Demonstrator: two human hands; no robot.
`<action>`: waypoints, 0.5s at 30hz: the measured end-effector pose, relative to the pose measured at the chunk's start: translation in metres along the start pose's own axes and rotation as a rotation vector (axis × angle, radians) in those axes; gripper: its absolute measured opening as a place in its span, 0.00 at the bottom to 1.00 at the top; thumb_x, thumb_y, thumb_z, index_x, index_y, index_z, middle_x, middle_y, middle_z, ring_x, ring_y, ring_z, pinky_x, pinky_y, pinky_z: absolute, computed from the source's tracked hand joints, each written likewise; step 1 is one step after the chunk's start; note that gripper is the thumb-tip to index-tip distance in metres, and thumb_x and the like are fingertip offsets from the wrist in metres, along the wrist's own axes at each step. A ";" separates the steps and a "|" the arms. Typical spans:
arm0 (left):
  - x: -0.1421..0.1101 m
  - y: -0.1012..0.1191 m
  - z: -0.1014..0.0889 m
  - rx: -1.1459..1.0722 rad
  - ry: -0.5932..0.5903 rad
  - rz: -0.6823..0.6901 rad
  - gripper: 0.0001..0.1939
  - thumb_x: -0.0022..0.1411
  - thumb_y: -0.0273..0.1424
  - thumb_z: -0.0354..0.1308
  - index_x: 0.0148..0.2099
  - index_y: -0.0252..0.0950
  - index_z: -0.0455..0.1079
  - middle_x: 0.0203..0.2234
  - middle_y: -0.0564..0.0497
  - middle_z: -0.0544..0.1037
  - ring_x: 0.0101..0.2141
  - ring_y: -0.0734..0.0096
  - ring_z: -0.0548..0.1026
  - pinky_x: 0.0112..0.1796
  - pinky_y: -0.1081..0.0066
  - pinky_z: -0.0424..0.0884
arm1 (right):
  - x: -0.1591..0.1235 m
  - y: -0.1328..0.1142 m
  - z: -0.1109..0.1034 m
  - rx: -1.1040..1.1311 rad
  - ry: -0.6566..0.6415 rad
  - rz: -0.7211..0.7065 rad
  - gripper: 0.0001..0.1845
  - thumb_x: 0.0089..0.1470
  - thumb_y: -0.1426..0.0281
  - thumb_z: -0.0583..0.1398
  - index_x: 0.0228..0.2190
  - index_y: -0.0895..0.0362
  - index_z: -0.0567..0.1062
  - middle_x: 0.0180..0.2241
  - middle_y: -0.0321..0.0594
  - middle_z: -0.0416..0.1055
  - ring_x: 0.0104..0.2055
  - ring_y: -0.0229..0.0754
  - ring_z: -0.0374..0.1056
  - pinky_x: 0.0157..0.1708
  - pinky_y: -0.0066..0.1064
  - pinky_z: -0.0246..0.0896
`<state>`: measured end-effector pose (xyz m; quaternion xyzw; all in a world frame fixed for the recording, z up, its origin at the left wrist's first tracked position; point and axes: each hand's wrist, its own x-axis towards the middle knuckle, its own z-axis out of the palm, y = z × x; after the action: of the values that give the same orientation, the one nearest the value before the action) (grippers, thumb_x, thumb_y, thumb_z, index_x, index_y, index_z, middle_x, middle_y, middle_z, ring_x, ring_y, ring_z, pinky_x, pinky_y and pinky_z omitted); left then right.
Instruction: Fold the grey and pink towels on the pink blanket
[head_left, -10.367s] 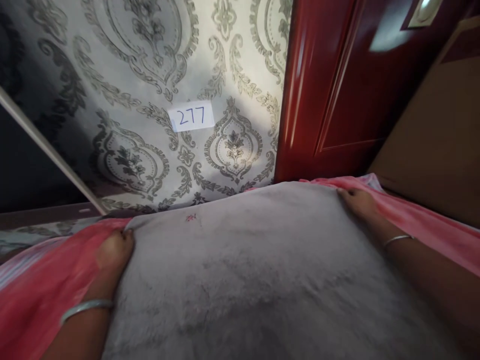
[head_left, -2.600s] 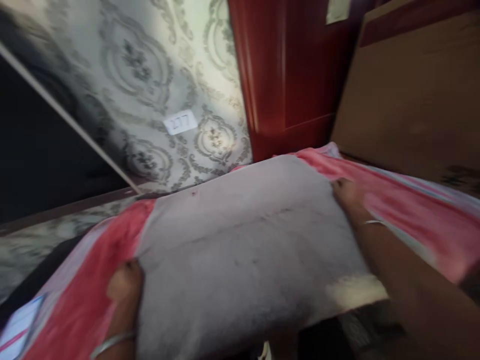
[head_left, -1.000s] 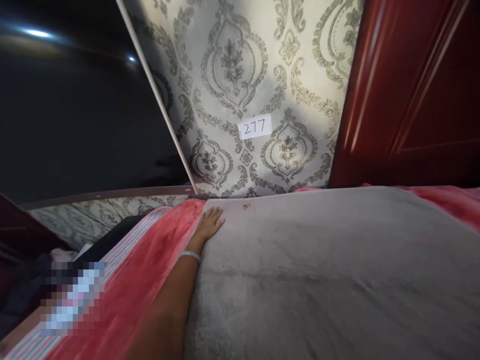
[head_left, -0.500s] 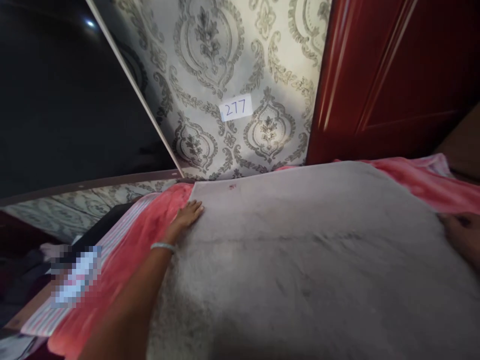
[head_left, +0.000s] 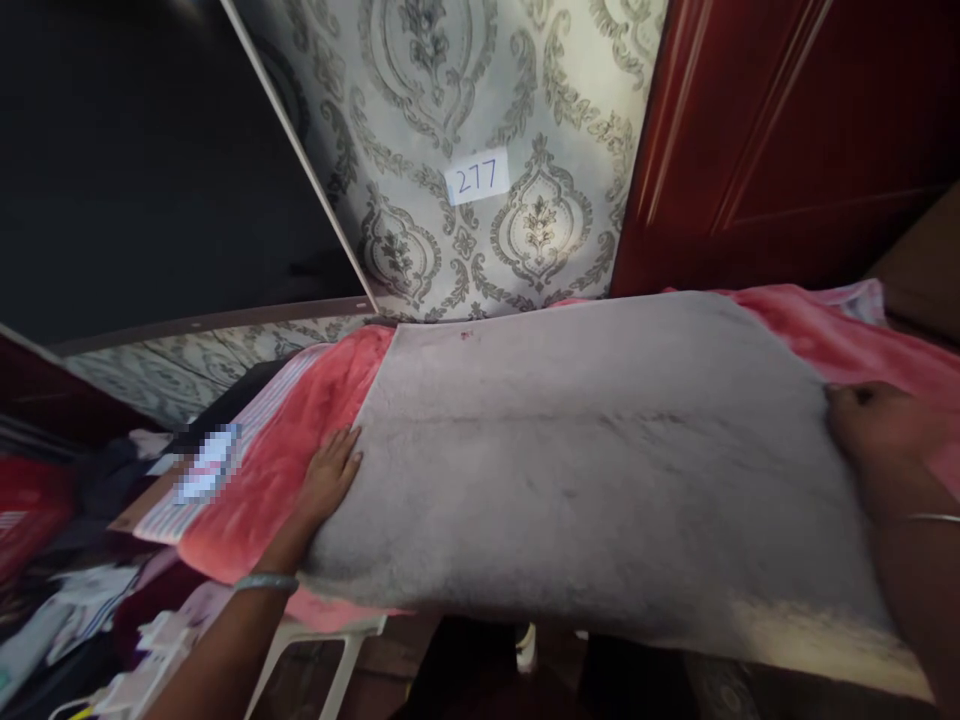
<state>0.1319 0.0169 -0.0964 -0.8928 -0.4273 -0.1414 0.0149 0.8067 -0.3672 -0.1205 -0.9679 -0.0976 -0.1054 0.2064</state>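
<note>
A grey plush cloth [head_left: 585, 460] lies spread flat over a pink blanket [head_left: 292, 440] on a raised surface. My left hand [head_left: 328, 482] rests flat at the cloth's left edge, fingers stretched out, a bangle on the wrist. My right hand [head_left: 870, 425] lies on the cloth's right edge with its fingers curled over the fabric; I cannot see whether they grip it. The cloth's near edge hangs over the front of the surface.
Patterned wallpaper with a paper label reading 277 [head_left: 477, 177] stands behind. A dark red door [head_left: 780, 130] is at the right, a black screen [head_left: 150, 170] at the left. Cluttered items and a white plastic stool [head_left: 315, 650] sit low at the left.
My left hand has slid along the cloth's left edge toward me. My right hand has come further into view at the right edge. The view has tilted down, showing the front edge.
</note>
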 end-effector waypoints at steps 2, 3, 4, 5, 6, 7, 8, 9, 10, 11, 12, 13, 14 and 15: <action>0.003 0.003 -0.002 -0.005 0.001 0.008 0.30 0.69 0.42 0.42 0.67 0.34 0.61 0.66 0.42 0.63 0.67 0.57 0.58 0.65 0.52 0.57 | -0.004 -0.005 -0.005 -0.001 -0.053 0.082 0.27 0.62 0.62 0.51 0.49 0.67 0.79 0.41 0.67 0.75 0.42 0.60 0.70 0.29 0.43 0.56; 0.004 0.004 -0.003 -0.006 0.006 0.010 0.30 0.69 0.42 0.42 0.67 0.34 0.61 0.66 0.42 0.64 0.67 0.57 0.59 0.65 0.52 0.57 | -0.005 -0.007 -0.008 0.002 -0.070 0.099 0.27 0.62 0.62 0.51 0.50 0.66 0.79 0.43 0.67 0.75 0.44 0.61 0.70 0.30 0.43 0.56; 0.004 0.005 -0.004 -0.006 0.010 0.010 0.30 0.68 0.42 0.42 0.67 0.35 0.61 0.66 0.42 0.64 0.67 0.57 0.59 0.65 0.52 0.57 | -0.006 -0.009 -0.009 0.010 -0.075 0.096 0.27 0.61 0.62 0.51 0.50 0.65 0.79 0.43 0.67 0.75 0.45 0.62 0.70 0.31 0.44 0.57; 0.004 0.005 -0.004 -0.005 0.013 0.007 0.30 0.68 0.43 0.42 0.67 0.35 0.62 0.65 0.43 0.65 0.66 0.58 0.60 0.65 0.53 0.58 | -0.007 -0.009 -0.010 0.016 -0.073 0.098 0.27 0.61 0.61 0.51 0.50 0.65 0.79 0.43 0.67 0.75 0.46 0.63 0.70 0.31 0.44 0.57; 0.004 0.006 -0.004 -0.004 0.013 0.002 0.30 0.68 0.43 0.42 0.67 0.35 0.62 0.65 0.43 0.65 0.66 0.58 0.60 0.65 0.53 0.58 | -0.007 -0.008 -0.010 0.021 -0.070 0.100 0.28 0.61 0.61 0.50 0.50 0.64 0.79 0.43 0.67 0.75 0.47 0.63 0.71 0.31 0.44 0.58; 0.003 0.006 -0.004 -0.004 0.013 -0.004 0.31 0.68 0.44 0.42 0.67 0.34 0.62 0.65 0.42 0.65 0.66 0.59 0.60 0.65 0.54 0.58 | -0.006 -0.006 -0.010 0.022 -0.069 0.105 0.28 0.61 0.61 0.50 0.51 0.64 0.79 0.43 0.67 0.75 0.47 0.64 0.71 0.32 0.44 0.59; 0.003 0.005 -0.004 -0.003 0.013 -0.008 0.31 0.68 0.44 0.41 0.67 0.34 0.62 0.65 0.42 0.65 0.66 0.58 0.60 0.65 0.54 0.57 | -0.006 -0.004 -0.010 0.017 -0.071 0.113 0.29 0.61 0.61 0.49 0.51 0.65 0.79 0.43 0.67 0.75 0.47 0.64 0.71 0.32 0.45 0.59; 0.002 0.005 -0.003 -0.002 0.015 -0.009 0.32 0.68 0.44 0.41 0.66 0.34 0.62 0.65 0.42 0.65 0.66 0.58 0.60 0.65 0.54 0.57 | -0.005 -0.002 -0.009 0.011 -0.076 0.115 0.30 0.61 0.61 0.48 0.52 0.65 0.78 0.43 0.67 0.75 0.48 0.64 0.71 0.32 0.45 0.60; 0.002 0.004 -0.002 0.000 0.021 -0.010 0.31 0.68 0.45 0.41 0.66 0.34 0.62 0.65 0.42 0.66 0.66 0.58 0.60 0.65 0.54 0.57 | -0.005 0.001 -0.009 0.004 -0.083 0.110 0.31 0.62 0.60 0.48 0.52 0.66 0.78 0.43 0.67 0.75 0.48 0.64 0.71 0.33 0.45 0.61; 0.002 0.003 -0.001 0.001 0.027 -0.009 0.31 0.68 0.45 0.41 0.66 0.35 0.62 0.65 0.42 0.66 0.66 0.59 0.60 0.65 0.54 0.57 | -0.005 0.002 -0.009 -0.004 -0.090 0.103 0.31 0.62 0.60 0.47 0.52 0.67 0.78 0.43 0.67 0.75 0.48 0.64 0.72 0.33 0.45 0.61; 0.003 0.002 0.000 0.000 0.031 -0.007 0.31 0.68 0.45 0.41 0.66 0.35 0.62 0.65 0.43 0.66 0.66 0.59 0.60 0.65 0.54 0.56 | -0.006 0.003 -0.009 -0.012 -0.092 0.097 0.32 0.62 0.60 0.46 0.52 0.68 0.78 0.43 0.67 0.75 0.48 0.64 0.72 0.33 0.45 0.62; 0.003 0.001 0.001 -0.002 0.032 -0.006 0.31 0.68 0.45 0.42 0.66 0.35 0.62 0.65 0.43 0.66 0.66 0.59 0.60 0.65 0.54 0.56 | -0.007 0.002 -0.010 -0.021 -0.087 0.088 0.33 0.62 0.60 0.45 0.51 0.68 0.78 0.43 0.67 0.75 0.47 0.63 0.72 0.33 0.45 0.62; 0.004 0.000 0.002 -0.005 0.031 -0.005 0.31 0.67 0.45 0.42 0.66 0.35 0.62 0.65 0.42 0.66 0.66 0.59 0.60 0.65 0.54 0.56 | -0.009 0.001 -0.012 -0.030 -0.063 0.056 0.33 0.63 0.60 0.45 0.50 0.69 0.78 0.42 0.67 0.75 0.46 0.64 0.72 0.33 0.45 0.62; 0.005 -0.001 0.002 -0.009 0.030 -0.003 0.32 0.67 0.45 0.42 0.66 0.35 0.62 0.64 0.42 0.66 0.66 0.58 0.61 0.65 0.54 0.56 | -0.011 -0.002 -0.014 -0.045 -0.037 0.024 0.33 0.63 0.61 0.45 0.50 0.70 0.78 0.41 0.68 0.75 0.45 0.64 0.73 0.32 0.45 0.62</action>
<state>0.1349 0.0214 -0.0975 -0.8901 -0.4277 -0.1567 0.0171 0.7931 -0.3725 -0.1102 -0.9751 -0.0876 -0.0871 0.1841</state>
